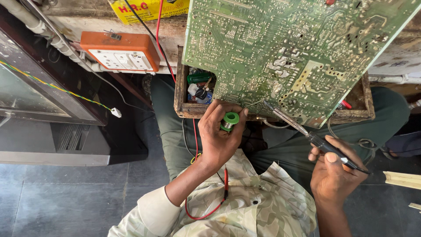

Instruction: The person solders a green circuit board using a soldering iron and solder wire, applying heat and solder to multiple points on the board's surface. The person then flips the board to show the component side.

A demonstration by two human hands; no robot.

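A large green circuit board [289, 52] stands tilted in front of me, its solder side facing me, its lower edge resting on a wooden tray [184, 109]. My left hand [217, 136] grips a small green spool of solder wire [229, 120] just below the board's lower left edge. My right hand [333, 169] holds a dark-handled soldering iron [313, 138] like a pen. The iron's metal tip [266, 103] touches the board near its lower middle.
An orange and white socket box [120, 52] hangs on the wall at upper left. A dark television set [44, 105] stands at the left. Red and black wires [195, 145] run down over my lap. The tray holds small parts [199, 87].
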